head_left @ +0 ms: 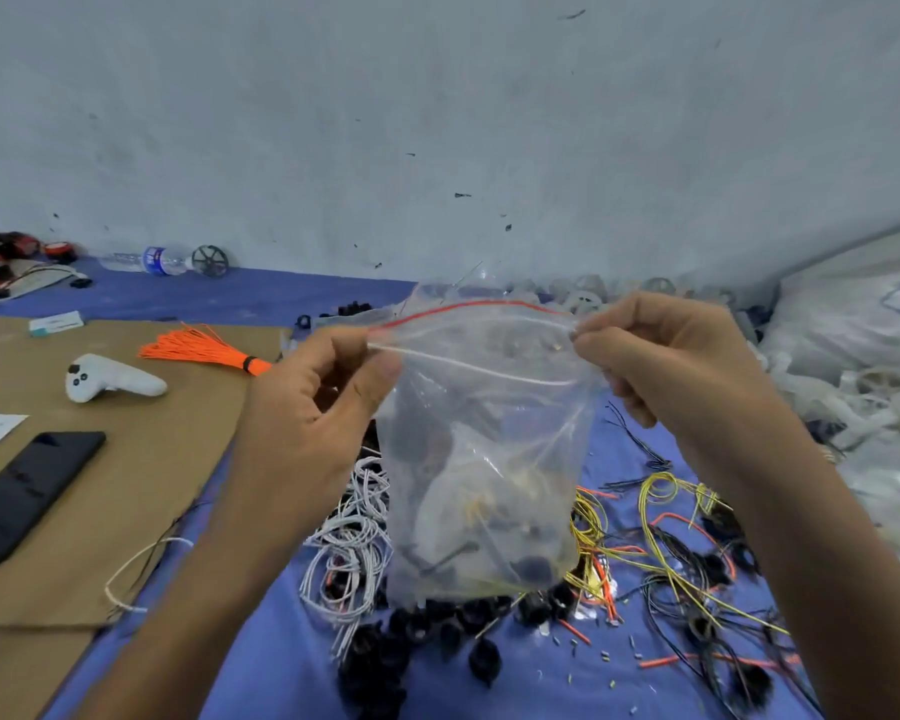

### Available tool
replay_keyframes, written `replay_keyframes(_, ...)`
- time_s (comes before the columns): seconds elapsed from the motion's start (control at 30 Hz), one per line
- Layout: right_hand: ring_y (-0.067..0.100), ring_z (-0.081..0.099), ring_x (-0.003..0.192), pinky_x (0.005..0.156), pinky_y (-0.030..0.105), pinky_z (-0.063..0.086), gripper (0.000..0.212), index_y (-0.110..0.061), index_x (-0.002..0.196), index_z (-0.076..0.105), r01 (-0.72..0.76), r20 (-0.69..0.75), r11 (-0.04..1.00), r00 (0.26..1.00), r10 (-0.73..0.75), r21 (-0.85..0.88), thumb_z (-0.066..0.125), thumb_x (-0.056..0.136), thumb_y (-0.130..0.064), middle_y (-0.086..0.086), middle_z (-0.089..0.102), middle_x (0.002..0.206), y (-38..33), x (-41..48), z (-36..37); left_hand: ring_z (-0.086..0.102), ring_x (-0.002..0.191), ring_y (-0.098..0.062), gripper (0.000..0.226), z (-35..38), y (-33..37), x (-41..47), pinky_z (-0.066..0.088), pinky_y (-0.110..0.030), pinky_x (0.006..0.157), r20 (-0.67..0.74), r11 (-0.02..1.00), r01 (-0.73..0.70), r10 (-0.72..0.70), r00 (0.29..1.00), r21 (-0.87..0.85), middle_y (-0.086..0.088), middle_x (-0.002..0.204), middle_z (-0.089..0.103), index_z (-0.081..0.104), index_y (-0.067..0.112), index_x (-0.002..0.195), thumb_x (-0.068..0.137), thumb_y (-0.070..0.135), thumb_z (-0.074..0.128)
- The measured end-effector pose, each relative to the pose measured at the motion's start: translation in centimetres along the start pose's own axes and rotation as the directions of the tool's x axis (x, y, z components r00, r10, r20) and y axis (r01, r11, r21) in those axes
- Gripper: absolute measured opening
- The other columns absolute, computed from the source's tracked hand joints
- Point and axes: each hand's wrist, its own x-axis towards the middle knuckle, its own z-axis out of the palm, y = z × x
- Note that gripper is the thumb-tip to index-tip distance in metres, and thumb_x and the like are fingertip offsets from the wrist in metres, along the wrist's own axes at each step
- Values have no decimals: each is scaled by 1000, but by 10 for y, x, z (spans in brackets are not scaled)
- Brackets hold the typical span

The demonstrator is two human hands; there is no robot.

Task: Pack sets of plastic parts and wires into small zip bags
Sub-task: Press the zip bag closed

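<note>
Pinching the 2 top corners of the filled zip bag [484, 459] with my left hand [323, 397] and right hand [661, 350], I hold it unsealed above the loose wires [349, 553]; sealing well, I judge, needs a taut, aligned strip.

A blue cloth surface [281, 641] is spread beneath everything. On its left a flat brown cardboard sheet [141, 459] is laid, on which a white plastic handheld controller [110, 379], a black slab-shaped phone [27, 491] and a bound bundle of orange wires [204, 348] are rested. Directly on the cloth, coiled white wires [354, 537], small round black plastic parts [437, 631] and loose yellow wires [661, 517] are scattered.
</note>
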Motion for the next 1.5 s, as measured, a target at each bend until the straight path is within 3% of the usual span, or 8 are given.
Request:
replay_keyframes(0.17, 7, 26, 42, 38, 14, 23, 18, -9, 66, 62, -121, 124, 985, 983, 136, -122, 68, 82, -13, -6, 37, 47, 16, -25, -18, 63, 72, -8, 5, 17, -20, -35, 54, -29, 69, -46, 984, 147, -152, 987, -98, 2, 83, 73, 72, 34, 90, 85, 36, 71)
replay_keyframes(0.4, 10, 27, 46, 42, 19, 26, 19, -11, 68, 59, -134, 138, 939, 973, 186, -317, 65, 83, -21, -4, 37, 52, 22, -31, -31, 65, 68, -3, 3, 25, -18, -46, 51, -14, 64, -22, 983, 112, -117, 993, -142, 4, 78, 73, 71, 38, 89, 88, 35, 71)
replay_keyframes(0.5, 7, 40, 51, 55, 26, 34, 15, -24, 73, 65, 52, 122, 897, 993, 2, -439, 65, 84, -34, -11, 48, 56, 15, -30, -25, 62, 69, -15, 9, 25, -14, -46, 52, -27, 63, -50, 991, 105, -109, 993, -88, 1, 81, 71, 71, 39, 88, 83, 47, 70)
replay_keyframes(0.6, 4, 56, 89, 77, 24, 41, 17, -36, 87, 68, 318, 215, 801, 947, -240, -508, 60, 86, -51, -16, 60, 85, -3, -33, -5, 57, 66, -14, 10, 27, -11, -48, 47, -23, 59, -66, 997, 63, -66, 996, -41, 2, 80, 67, 70, 38, 88, 85, 46, 67)
replay_keyframes(0.73, 7, 48, 113, 97, 24, 38, 29, -37, 110, 66, 508, 491, 689, 835, -247, -518, 62, 88, -55, -19, 56, 109, -19, -30, 27, 56, 68, -7, 4, 31, -6, -52, 43, -15, 61, -53, 1000, -9, 9, 999, 16, 6, 82, 63, 68, 36, 89, 90, 38, 65)
replay_keyframes(0.97, 7, 53, 82, 76, 35, 46, 9, -29, 85, 66, 558, 545, 668, 796, -264, -491, 67, 82, -37, -13, 60, 83, -24, -26, 46, 59, 71, -10, 7, 27, -6, -57, 45, -19, 61, -59, 999, 32, -31, 998, 10, 2, 86, 67, 70, 38, 94, 90, 40, 64)
replay_keyframes(1.07, 11, 52, 78, 74, 36, 46, 10, -27, 80, 63, 576, 531, 628, 797, -288, -523, 67, 79, -37, -12, 58, 78, -23, -29, 52, 62, 75, -18, 8, 27, -5, -57, 49, -28, 62, -60, 999, 39, -40, 997, -8, -2, 89, 68, 71, 36, 95, 90, 39, 65)
replay_keyframes(1.5, 8, 50, 77, 73, 29, 44, 9, -30, 75, 62, 498, 452, 604, 859, -242, -623, 58, 71, -37, -12, 60, 75, -19, -31, 39, 49, 61, -4, 6, 23, -7, -55, 39, -13, 57, -83, 999, 51, -50, 995, 15, 13, 75, 59, 68, 31, 88, 89, 37, 65)
